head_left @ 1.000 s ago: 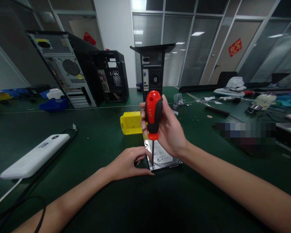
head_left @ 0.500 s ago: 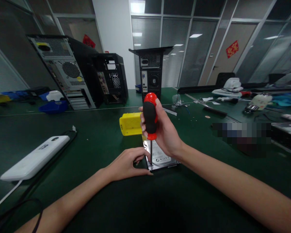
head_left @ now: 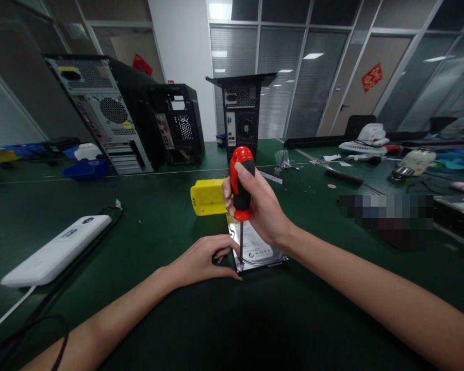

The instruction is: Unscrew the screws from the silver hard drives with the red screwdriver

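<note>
My right hand (head_left: 261, 206) is wrapped round the red and black handle of a screwdriver (head_left: 242, 185), which stands upright. Its tip rests at the near left corner of a silver hard drive (head_left: 257, 247) lying on the green table (head_left: 158, 206). At that same corner is my left hand (head_left: 209, 257), thumb and forefinger apart on either side of the tip; the finger touches the shaft or drive edge, and I cannot tell which. Behind the drive sits a yellow bin (head_left: 209, 197), partly hidden by my right hand.
Computer cases (head_left: 100, 113) stand at the back left, another (head_left: 242, 116) at back centre. A white power strip (head_left: 58, 250) with cables lies left. On the right are a dark bar (head_left: 344, 178), a lamp-like object (head_left: 413, 162) and loose parts.
My right hand has turned on the screwdriver handle, the thumb now lying across its front, and the handle has rotated. My left thumb has shifted very slightly left.
</note>
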Motion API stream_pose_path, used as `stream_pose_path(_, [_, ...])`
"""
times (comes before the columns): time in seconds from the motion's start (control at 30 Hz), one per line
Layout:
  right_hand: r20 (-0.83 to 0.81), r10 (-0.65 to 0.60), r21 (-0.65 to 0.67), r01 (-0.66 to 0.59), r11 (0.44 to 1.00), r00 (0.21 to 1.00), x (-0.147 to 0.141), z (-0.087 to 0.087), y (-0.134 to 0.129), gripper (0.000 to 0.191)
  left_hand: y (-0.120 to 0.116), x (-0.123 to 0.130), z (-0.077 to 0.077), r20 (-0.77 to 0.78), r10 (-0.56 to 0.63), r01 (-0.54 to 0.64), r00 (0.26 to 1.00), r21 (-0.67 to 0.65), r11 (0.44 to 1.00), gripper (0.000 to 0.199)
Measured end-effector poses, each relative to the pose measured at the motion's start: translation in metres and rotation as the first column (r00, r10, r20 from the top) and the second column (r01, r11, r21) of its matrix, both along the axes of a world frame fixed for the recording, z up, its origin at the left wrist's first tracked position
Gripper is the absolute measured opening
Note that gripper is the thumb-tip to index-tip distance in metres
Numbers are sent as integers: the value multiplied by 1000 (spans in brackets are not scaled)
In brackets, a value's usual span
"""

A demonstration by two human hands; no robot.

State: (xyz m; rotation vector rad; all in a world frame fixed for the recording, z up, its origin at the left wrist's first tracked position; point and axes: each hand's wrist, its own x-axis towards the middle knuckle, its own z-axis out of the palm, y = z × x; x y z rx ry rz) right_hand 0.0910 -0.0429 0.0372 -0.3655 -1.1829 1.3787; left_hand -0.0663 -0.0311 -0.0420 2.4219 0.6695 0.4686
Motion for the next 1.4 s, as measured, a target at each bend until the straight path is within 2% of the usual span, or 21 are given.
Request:
stream_pose_path(0.13, [-31, 48, -26, -49, 998, 998, 2, -4, 2, 36, 0, 0, 0, -7, 11, -11, 1000, -4, 1000, 34])
stream_pose_path(0.27, [-39, 92, 4, -92, 996, 995, 4, -6, 1, 44, 0, -1, -1, -6, 13, -13, 1000, -5, 1000, 34])
stream_pose_path(0.43, [-5, 38, 16, -38, 999, 999, 5, -5, -1, 32, -1, -2, -2, -7, 29, -29, 1000, 3, 1000, 35])
stream_pose_path(0.57, [22, 0, 9, 0, 1000, 1000, 7, -6, 0, 31, -1, -1, -2, -14, 36, -36, 999, 8, 999, 33])
stream_pose_path(0.87, [-11, 112, 25, -112, 993, 994, 6, -8, 2, 40, -1, -1, -2, -7, 3, -3, 1000, 16, 1000, 29])
stream_pose_path(1.1, [11, -4, 38, 3, 999, 1000, 4, -4, 0, 33, 0, -1, -1, -33, -23, 24, 999, 27, 999, 26])
stream_pose_path(1.2, [10, 24, 16, -24, 1000, 1000, 5, -4, -1, 30, 0, 0, 0, -43, -20, 21, 999, 31, 999, 26])
stream_pose_path(1.3, [4, 78, 5, -78, 997, 997, 6, -4, -2, 38, 0, 0, 0, -49, -20, 22, 999, 29, 999, 26])
stream_pose_path(1.4, [8, 49, 26, -49, 998, 999, 6, -2, -1, 30, 0, 0, 0, -41, -25, 27, 999, 30, 999, 25])
